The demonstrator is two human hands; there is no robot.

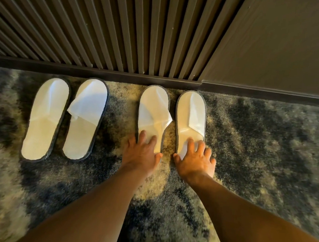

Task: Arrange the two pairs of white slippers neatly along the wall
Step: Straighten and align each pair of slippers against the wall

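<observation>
Two pairs of white slippers with dark edging lie on the carpet, toes toward the wall. The left pair, slipper [44, 118] and slipper [86, 118], lies untouched and slightly slanted. In the right pair, my left hand [142, 153] rests with spread fingers on the heel of one slipper [152, 111], whose upper flap sticks out to the right. My right hand [194, 161] lies flat, fingers apart, on the heel of the other slipper [191, 113]. Neither hand grips anything.
A dark ribbed wall panel [105, 26] with a dark baseboard [101, 73] runs across the top; a plain dark panel [273, 43] continues to the right. The floor is a mottled blue and beige carpet [257, 146].
</observation>
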